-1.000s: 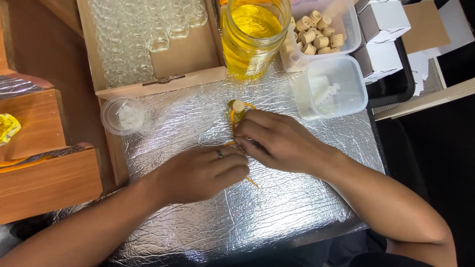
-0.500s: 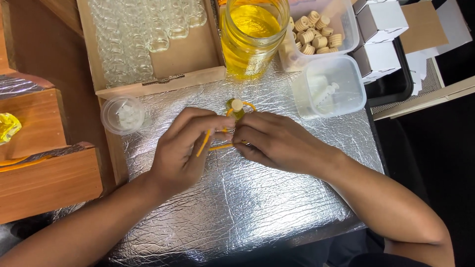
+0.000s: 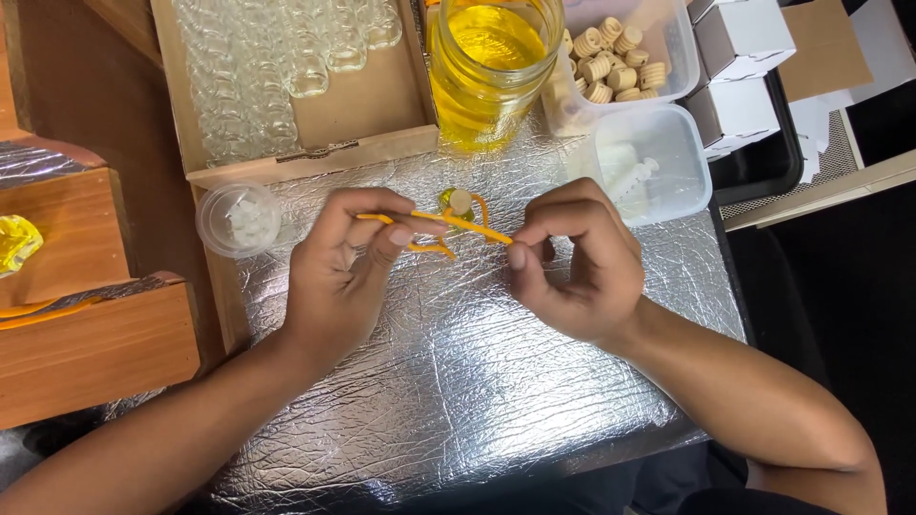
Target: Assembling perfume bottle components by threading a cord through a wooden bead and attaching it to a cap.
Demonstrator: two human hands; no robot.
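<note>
A thin orange cord (image 3: 456, 224) is stretched between both my hands above the foil-covered work surface (image 3: 458, 381). My left hand (image 3: 343, 262) pinches its left end between thumb and fingers. My right hand (image 3: 572, 257) pinches its right end. The cord loops around a small glass bottle (image 3: 458, 203) filled with yellow liquid and closed by a cork, lying on the foil between my hands.
A big jar of yellow liquid (image 3: 491, 67) stands behind the bottle. A cardboard box with several empty glass vials (image 3: 277, 57) sits at the back left, a tub of corks (image 3: 620, 57) and a lidded plastic tub (image 3: 649, 162) at the back right. A small round plastic cup (image 3: 239, 219) is left, wooden steps (image 3: 86, 315) further left.
My hands have drawn apart and lifted off the bottle, pulling the orange cord taut between them; before, both hands were bunched together over the bottle.
</note>
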